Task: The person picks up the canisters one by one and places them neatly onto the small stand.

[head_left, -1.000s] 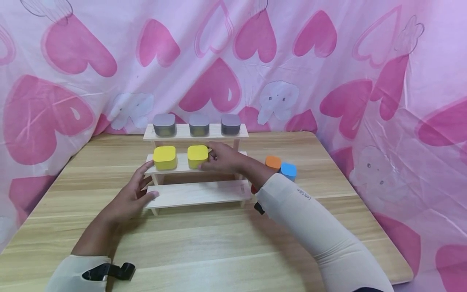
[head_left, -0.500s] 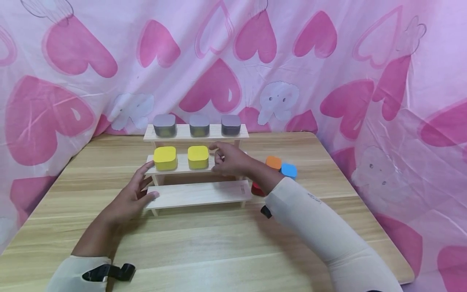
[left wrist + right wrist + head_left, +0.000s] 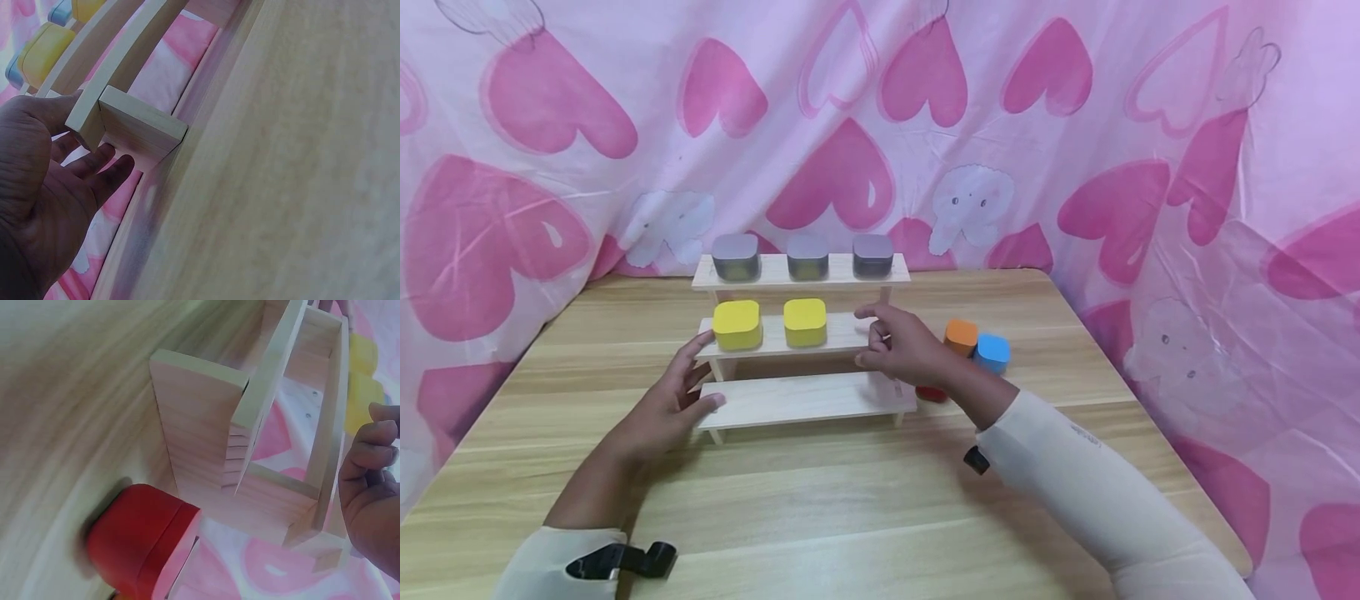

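Observation:
A three-tier wooden shelf (image 3: 801, 400) stands on the table. Two yellow rounded-square blocks (image 3: 805, 322) sit on its middle tier, one at the left end and one near the centre. My left hand (image 3: 666, 408) rests at the shelf's left end, fingers spread. Its thumb lies on the bottom board (image 3: 87, 119), and its index finger reaches up beside the left yellow block. My right hand (image 3: 902, 342) is over the right end of the middle tier, apart from the yellow blocks. Its thumb and index finger are parted with nothing between them, the other fingers bent in.
Three grey blocks (image 3: 807, 257) line the top tier. On the table to the right of the shelf are an orange block (image 3: 961, 335), a blue block (image 3: 992, 353) and a red block (image 3: 144, 534). A pink heart-printed curtain (image 3: 970, 50) hangs behind the table.
My right hand has let go of the second yellow block and moved right, away from it. That block stays on the middle tier. The left hand keeps its place on the shelf.

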`<state>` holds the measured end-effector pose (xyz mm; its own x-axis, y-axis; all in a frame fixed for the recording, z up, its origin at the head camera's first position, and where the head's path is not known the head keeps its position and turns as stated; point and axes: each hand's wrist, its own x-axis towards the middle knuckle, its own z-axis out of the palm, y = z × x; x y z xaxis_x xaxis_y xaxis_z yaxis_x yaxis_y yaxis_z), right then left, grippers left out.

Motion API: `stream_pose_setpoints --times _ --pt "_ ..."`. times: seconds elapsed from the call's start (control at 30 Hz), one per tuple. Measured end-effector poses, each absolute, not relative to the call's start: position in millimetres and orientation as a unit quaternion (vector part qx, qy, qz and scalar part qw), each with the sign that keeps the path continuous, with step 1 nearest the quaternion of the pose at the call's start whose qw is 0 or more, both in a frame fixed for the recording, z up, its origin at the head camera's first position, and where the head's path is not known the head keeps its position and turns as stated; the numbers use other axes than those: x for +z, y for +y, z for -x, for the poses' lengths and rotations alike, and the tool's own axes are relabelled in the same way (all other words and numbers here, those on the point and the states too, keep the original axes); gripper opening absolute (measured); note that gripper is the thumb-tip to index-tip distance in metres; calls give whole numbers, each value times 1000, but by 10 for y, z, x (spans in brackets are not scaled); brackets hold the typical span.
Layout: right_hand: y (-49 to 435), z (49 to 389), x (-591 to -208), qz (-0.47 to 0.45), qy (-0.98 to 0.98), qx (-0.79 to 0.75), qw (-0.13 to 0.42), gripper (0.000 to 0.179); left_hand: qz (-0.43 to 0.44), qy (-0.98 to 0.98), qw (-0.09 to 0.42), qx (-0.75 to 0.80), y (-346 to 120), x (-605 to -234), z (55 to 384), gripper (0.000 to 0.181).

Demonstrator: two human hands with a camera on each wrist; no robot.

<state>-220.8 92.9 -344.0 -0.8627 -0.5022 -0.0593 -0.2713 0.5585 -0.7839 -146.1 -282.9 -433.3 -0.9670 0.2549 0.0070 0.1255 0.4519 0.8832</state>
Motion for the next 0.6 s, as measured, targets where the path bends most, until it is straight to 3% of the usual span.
stream_pose_setpoints --times 0.3,0.6 --pt "1250 2095 -3493 245 834 -487 82 63 -119 852 57 507 -2838 -4340 1466 102" --pt "1617 2073 -3596 218 804 -547 79 54 -121 851 57 508 -2831 -4339 1469 102"
